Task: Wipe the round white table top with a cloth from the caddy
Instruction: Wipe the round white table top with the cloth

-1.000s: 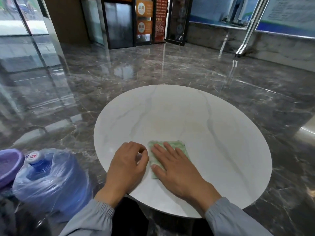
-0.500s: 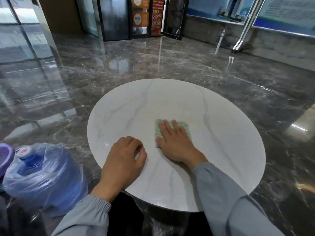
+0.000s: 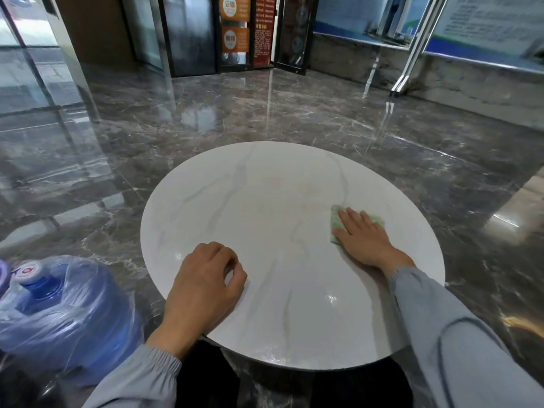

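Head view: white table [image 3: 265, 201], glossy dark floor [image 3: 294, 113]; right hand [image 3: 363, 238] flat on cloth [image 3: 335, 220], left hand [image 3: 203, 278] curled empty.

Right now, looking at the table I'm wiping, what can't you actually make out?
Head view only:
- Cloth: mostly covered by the right hand; only green edges show.
- Caddy: outside the frame.
- Table base: hidden beneath the table top.
- Left hand: its palm side is hidden by curled fingers.
- Orange signs at the back: lettering too small to read.
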Motion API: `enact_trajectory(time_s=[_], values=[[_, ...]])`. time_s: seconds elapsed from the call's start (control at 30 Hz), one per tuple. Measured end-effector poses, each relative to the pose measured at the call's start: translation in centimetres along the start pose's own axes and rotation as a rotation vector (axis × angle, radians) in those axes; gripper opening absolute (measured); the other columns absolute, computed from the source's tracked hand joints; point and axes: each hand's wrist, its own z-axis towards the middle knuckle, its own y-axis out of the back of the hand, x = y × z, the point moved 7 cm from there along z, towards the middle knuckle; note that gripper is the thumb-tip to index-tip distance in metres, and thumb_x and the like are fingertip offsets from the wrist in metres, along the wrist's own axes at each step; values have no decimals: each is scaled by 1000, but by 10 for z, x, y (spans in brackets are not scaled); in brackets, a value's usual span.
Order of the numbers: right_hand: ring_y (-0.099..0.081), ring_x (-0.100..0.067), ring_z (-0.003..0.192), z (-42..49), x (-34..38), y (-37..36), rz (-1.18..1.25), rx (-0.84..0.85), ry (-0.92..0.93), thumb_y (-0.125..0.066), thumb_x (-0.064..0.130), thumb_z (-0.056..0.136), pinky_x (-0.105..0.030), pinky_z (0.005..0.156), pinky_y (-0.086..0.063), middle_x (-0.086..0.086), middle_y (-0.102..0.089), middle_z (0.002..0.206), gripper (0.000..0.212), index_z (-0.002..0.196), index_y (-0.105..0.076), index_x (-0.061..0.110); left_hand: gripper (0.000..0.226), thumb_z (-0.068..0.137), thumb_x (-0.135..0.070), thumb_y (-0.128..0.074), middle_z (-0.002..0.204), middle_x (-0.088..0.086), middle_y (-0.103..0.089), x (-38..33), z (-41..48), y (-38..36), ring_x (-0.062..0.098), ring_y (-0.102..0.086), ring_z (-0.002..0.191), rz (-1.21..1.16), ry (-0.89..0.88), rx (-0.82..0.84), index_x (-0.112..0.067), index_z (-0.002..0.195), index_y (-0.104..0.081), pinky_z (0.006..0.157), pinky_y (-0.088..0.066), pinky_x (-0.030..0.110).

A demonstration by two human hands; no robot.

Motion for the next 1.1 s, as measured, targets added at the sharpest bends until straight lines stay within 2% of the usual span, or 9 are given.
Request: enact_trajectory(time_s=[0.07,0.13,0.37,0.43,0.53,0.73,0.8,0.93,1.1], values=[[11,-25,158,9,9,0,-4,3,-26,-21,52,107,-49,126,2,7,9,173,66,165,1,31,11,90,-31,-60,86,-11,-56,-1,0,-1,15,-50,82,10,-5,-1,-22,84,-64,78,-46,37],[13,-27,158,18,45,-4,-11,-3,26,-20,52,107,-51,126,3,5,10,173,66,165,3,30,10,90,-29,-61,86,-11,-56,1,-1,-1,16,-50,82,9,1,-10,-22,85,-64,78,-46,37],[18,-23,157,1,217,-31,-29,50,413,-18,55,106,-47,125,11,8,15,172,68,165,5,31,6,89,-26,-57,85,-11,-52,7,0,-2,15,-48,83,-1,22,-10,-22,86,-61,78,-44,34],[17,-20,157,-2,220,-30,-18,55,440,-18,54,106,-45,126,11,9,13,172,66,165,4,32,8,88,-28,-56,86,-11,-52,7,0,-2,15,-48,83,1,21,-3,-22,86,-61,79,-44,34],[12,-19,158,7,184,-19,21,63,411,-19,49,107,-44,127,5,10,9,172,63,165,0,33,11,89,-31,-55,89,-13,-55,6,0,-2,13,-49,85,0,9,3,-24,89,-63,81,-44,33],[6,-27,159,41,38,7,-28,6,103,-15,36,111,-48,125,-2,4,7,173,57,165,2,28,14,91,-35,-55,92,-14,-56,4,0,-3,11,-50,87,3,22,16,-25,91,-64,82,-45,32],[8,-26,159,46,17,8,-35,11,59,-14,37,111,-50,126,-1,6,9,173,57,165,3,30,15,91,-34,-54,91,-13,-57,3,0,-2,12,-51,86,6,19,1,-23,91,-65,80,-46,33],[11,-27,158,57,58,0,-42,-3,111,-14,39,110,-51,125,2,7,11,172,58,165,3,30,17,92,-34,-54,92,-12,-57,3,0,-2,13,-51,86,9,23,-4,-22,92,-66,80,-47,33],[13,-26,158,41,191,-19,-75,25,425,-15,41,110,-49,125,5,7,11,172,59,165,4,30,9,90,-27,-57,91,-9,-55,4,0,-2,15,-50,86,5,28,-7,-21,91,-64,79,-47,36]])
